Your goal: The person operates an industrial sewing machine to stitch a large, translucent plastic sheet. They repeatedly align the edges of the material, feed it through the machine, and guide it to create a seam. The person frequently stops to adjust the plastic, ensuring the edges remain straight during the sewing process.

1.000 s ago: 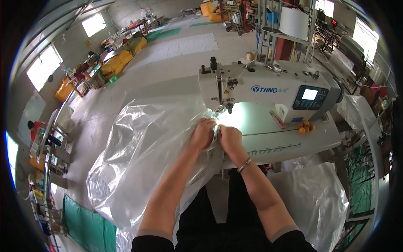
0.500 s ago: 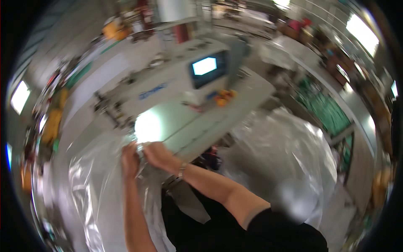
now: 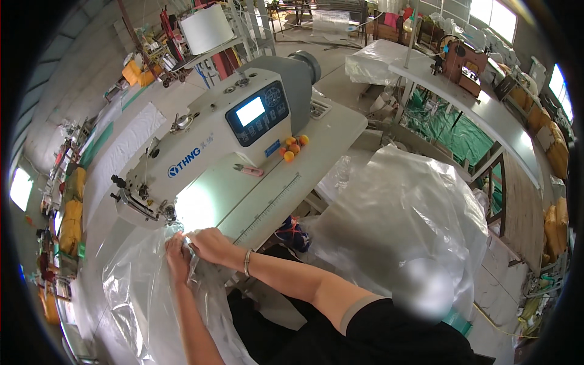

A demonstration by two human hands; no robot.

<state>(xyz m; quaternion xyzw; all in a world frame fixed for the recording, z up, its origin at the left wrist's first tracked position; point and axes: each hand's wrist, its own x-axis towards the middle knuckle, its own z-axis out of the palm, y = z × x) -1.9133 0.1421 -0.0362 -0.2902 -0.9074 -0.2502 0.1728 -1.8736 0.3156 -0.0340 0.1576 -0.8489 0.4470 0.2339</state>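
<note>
A white sewing machine [image 3: 201, 143] with a lit screen stands in front of me, its lamp shining on the bed by the needle. Clear plastic sheeting [image 3: 131, 283] hangs over the near left side of the table, and its edge reaches up to the presser foot [image 3: 168, 213]. Just below the foot, my left hand [image 3: 177, 255] is closed on that sheeting. My right hand [image 3: 210, 244], with a bracelet at the wrist, is closed close beside it, also gripping the edge. The fingertips are partly hidden behind the knuckles.
Thread snips [image 3: 248, 170] and several small orange-yellow fruits [image 3: 292, 148] lie on the machine table. A big heap of clear plastic [image 3: 401, 207] stands to my right. Farther back are a white thread cone [image 3: 207, 29], a steel-topped table [image 3: 480, 112] and a brown sewing machine [image 3: 462, 64].
The earlier view is blurred and the present one is sharp. In the picture, the machine and both hands sit slightly lower and farther left. Both hands remain at the sheeting's edge by the foot.
</note>
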